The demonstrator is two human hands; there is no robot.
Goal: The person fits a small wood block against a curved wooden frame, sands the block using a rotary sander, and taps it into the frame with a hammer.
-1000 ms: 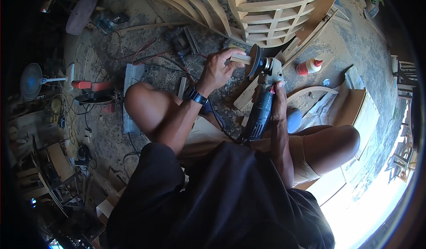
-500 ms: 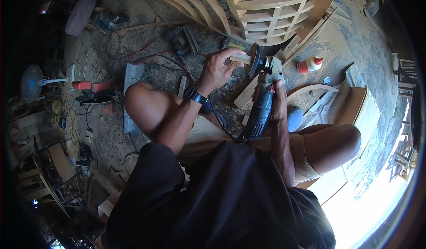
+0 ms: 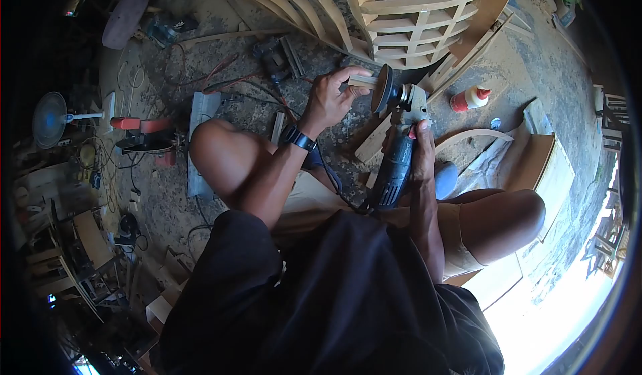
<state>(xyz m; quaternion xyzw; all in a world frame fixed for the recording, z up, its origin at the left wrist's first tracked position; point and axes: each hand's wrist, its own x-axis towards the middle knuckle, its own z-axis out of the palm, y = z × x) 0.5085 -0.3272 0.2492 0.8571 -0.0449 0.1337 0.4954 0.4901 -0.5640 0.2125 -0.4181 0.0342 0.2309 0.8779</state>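
My left hand (image 3: 329,99), with a dark watch on its wrist, pinches a small wooden block (image 3: 362,81) between thumb and fingers. The block's far end meets the face of a round sanding disc (image 3: 382,88). That disc is mounted on an angle grinder (image 3: 396,164), whose dark body slants down toward my lap. Wrapped round the grinder's body is my right hand (image 3: 422,149), its thumb near the red switch. A cord runs from the grinder's lower end past my legs.
A ribbed wooden frame (image 3: 414,24) stands ahead. To the right are a white glue bottle with a red cap (image 3: 471,99), a curved wooden strip (image 3: 475,134) and a board (image 3: 545,167). A power tool (image 3: 277,60) and cables lie front left; a fan (image 3: 50,119) is farther left.
The view has shifted slightly, so the surroundings sit a little further right. Both hands keep their holds, and the block stays against the disc.
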